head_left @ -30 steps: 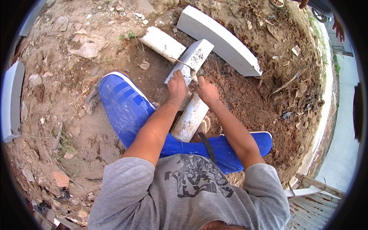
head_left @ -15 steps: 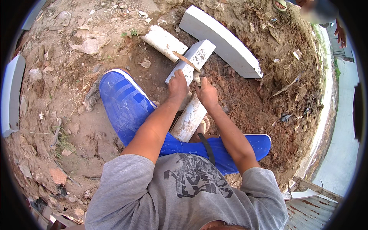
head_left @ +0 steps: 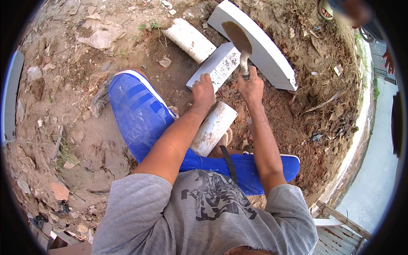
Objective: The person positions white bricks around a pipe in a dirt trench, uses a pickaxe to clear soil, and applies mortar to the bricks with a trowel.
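My left hand (head_left: 203, 91) rests with curled fingers on the near edge of a pale grey rectangular block (head_left: 216, 67), gripping it. The block lies slanted on the soil, its right face speckled with dirt. In my right hand (head_left: 251, 90) the handle of a trowel (head_left: 239, 38) is held. Its dirty brown blade points up and away, above the far end of the block and in front of a long pale slab (head_left: 272, 57). A mud-stained white cylinder (head_left: 214, 127) lies just nearer than my hands, between my legs.
Another white cylinder (head_left: 190, 40) lies beyond the block, to the left. A pale slab (head_left: 12, 100) stands at the left rim. Loose stones and a crumpled sheet (head_left: 102, 32) lie on the soil. Another person's foot (head_left: 326, 9) and hand (head_left: 388, 61) show at the upper right.
The trowel has swung from across the block up and to the right, its blade now raised. My right hand has moved right and away from my left hand, which stays at the block.
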`<state>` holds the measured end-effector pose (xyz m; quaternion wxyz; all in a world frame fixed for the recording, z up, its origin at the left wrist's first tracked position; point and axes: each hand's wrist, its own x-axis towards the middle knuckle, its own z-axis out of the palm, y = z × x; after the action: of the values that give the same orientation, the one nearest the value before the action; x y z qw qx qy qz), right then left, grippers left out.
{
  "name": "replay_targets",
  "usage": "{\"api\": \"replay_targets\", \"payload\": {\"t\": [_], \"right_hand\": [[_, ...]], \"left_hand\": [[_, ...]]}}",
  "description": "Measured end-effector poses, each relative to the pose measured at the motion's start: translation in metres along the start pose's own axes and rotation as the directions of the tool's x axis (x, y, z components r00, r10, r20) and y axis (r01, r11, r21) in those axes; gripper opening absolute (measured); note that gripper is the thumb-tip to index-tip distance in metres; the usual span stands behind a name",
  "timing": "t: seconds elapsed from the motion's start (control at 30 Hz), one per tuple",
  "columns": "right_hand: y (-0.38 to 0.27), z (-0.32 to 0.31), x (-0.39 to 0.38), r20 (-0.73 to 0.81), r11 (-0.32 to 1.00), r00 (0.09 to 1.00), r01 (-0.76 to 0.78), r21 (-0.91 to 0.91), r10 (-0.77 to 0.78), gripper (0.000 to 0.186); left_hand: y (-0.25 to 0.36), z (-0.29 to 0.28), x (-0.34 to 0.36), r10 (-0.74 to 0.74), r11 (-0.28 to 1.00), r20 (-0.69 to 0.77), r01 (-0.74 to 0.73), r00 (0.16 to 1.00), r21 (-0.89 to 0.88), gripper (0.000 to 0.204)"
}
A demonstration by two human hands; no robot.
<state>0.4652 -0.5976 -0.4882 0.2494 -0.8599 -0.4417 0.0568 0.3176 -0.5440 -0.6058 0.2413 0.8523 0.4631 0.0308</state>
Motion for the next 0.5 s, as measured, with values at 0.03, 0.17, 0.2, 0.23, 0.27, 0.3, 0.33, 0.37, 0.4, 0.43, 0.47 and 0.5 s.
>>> {"api": "replay_targets", "payload": {"t": [0.03, 0.17, 0.2, 0.23, 0.27, 0.3, 0.33, 0.37, 0.4, 0.43, 0.47, 0.5], "right_hand": [[0.004, 0.003, 0.013, -0.114, 0.996, 0.993, -0.007, 0.089, 0.018, 0.027], [0.056, 0.024, 0.034, 0.092, 0.994, 0.990, -0.101, -0.030, 0.104, 0.027], [0.077, 0.026, 0.037, 0.410, 0.956, 0.902, -0.009, -0.294, 0.134, 0.032], [0.078, 0.025, 0.043, 0.447, 0.968, 0.889, 0.015, -0.251, 0.102, 0.041], [0.068, 0.022, 0.052, 0.448, 0.970, 0.890, 0.021, -0.241, 0.091, 0.041], [0.050, 0.012, 0.066, 0.505, 0.963, 0.856, 0.030, -0.266, 0.113, 0.037], [0.033, 0.003, 0.074, 0.561, 0.955, 0.815, 0.035, -0.296, 0.144, 0.033], [0.018, -0.002, 0.069, 0.435, 0.971, 0.894, -0.002, -0.239, 0.109, 0.033], [0.015, -0.003, 0.063, 0.440, 0.971, 0.891, -0.004, -0.239, 0.112, 0.033], [0.011, -0.001, 0.056, 0.283, 0.986, 0.947, -0.119, -0.121, 0.149, 0.031], [0.007, -0.003, 0.052, 0.114, 0.978, 0.972, -0.209, 0.013, 0.206, 0.030], [0.016, 0.005, 0.041, 0.073, 0.981, 0.979, -0.194, 0.008, 0.193, 0.027]], "left_hand": [[0.001, 0.000, -0.002, -0.015, 1.000, 0.021, 0.015, 1.000, -0.008, 0.089], [0.019, 0.002, -0.002, 0.004, 0.999, -0.022, -0.004, 1.000, -0.034, 0.087], [0.024, 0.004, -0.001, 0.010, 0.999, -0.018, -0.011, 1.000, -0.047, 0.087], [0.022, 0.005, 0.000, 0.007, 0.999, -0.015, -0.008, 1.000, -0.046, 0.086], [0.017, 0.006, 0.001, 0.002, 0.999, -0.022, -0.003, 1.000, -0.038, 0.086], [0.010, 0.008, 0.001, -0.008, 1.000, -0.037, 0.008, 0.999, 0.002, 0.084], [0.004, 0.010, -0.001, -0.014, 0.999, -0.043, 0.016, 0.999, 0.040, 0.082], [0.000, 0.011, -0.007, -0.021, 0.999, -0.030, 0.023, 0.999, 0.045, 0.082], [0.002, 0.008, -0.006, -0.010, 0.999, -0.048, 0.012, 0.999, 0.031, 0.085], [0.002, 0.005, -0.006, 0.000, 1.000, -0.065, 0.002, 0.998, 0.020, 0.088], [0.003, 0.005, -0.005, 0.003, 1.000, -0.065, -0.002, 0.998, 0.019, 0.088], [0.006, 0.007, -0.004, 0.021, 1.000, -0.084, -0.021, 0.996, 0.004, 0.082]]}}
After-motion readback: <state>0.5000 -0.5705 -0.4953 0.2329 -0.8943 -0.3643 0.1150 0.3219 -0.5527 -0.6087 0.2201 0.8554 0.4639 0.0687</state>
